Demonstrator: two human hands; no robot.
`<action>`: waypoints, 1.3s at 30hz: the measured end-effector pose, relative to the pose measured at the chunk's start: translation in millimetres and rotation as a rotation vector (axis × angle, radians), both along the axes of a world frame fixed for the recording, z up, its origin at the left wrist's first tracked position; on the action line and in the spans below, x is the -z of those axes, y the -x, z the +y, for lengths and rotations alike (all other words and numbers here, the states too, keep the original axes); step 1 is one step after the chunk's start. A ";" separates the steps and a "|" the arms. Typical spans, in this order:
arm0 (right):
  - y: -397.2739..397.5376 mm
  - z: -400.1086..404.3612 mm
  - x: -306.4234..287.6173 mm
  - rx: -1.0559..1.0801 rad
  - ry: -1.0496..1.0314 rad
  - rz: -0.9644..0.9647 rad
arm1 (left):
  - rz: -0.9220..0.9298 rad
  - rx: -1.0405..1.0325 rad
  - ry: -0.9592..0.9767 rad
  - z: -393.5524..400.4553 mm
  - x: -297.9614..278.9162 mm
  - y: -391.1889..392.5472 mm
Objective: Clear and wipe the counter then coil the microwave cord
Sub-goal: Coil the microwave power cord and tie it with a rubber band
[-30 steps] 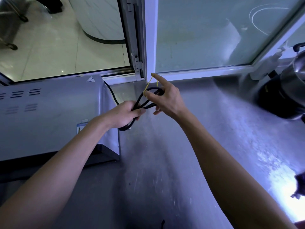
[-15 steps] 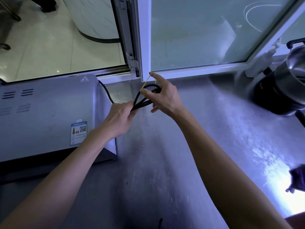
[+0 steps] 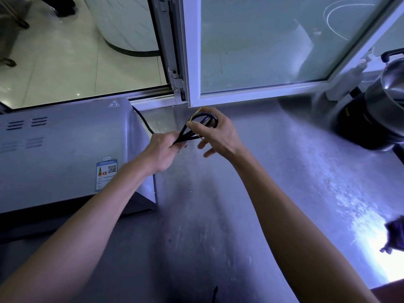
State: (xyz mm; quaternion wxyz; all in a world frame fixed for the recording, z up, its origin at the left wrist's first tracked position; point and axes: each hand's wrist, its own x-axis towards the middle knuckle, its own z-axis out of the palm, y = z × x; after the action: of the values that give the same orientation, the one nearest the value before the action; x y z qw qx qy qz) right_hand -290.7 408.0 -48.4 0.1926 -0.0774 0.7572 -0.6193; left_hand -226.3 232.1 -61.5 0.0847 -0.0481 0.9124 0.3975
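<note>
Your two bare arms, nothing worn that shows.

Your left hand [image 3: 160,153] and right hand [image 3: 216,134] carry no gloves, rings, watch or bands. Both forearms run bare to the frame edge, the left from 7 o'clock, the right from 5 o'clock; no sleeve or cuff shows on either.

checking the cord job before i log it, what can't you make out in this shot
Head view only:
- The cord's plug: hidden; the cord passes into the left hand.
- The yellow band: too thin to follow behind the right hand.
- Pot and dark object: cut off by the right edge.
</note>
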 end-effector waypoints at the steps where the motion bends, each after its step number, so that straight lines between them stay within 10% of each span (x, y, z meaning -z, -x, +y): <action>1: -0.4 -1.2 0.4 0.002 0.005 -0.013 | -0.008 -0.006 -0.005 -0.1 0.1 0.0; 39: -4.0 0.9 40.4 -0.108 0.243 -0.206 | -0.053 -0.086 -0.253 -13.3 19.1 12.7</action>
State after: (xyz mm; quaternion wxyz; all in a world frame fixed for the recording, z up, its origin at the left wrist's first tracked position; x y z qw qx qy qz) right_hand -286.7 408.9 -88.8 0.2916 -0.0768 0.6475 -0.6999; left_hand -239.0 218.8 -80.6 0.0970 -0.0866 0.8497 0.5110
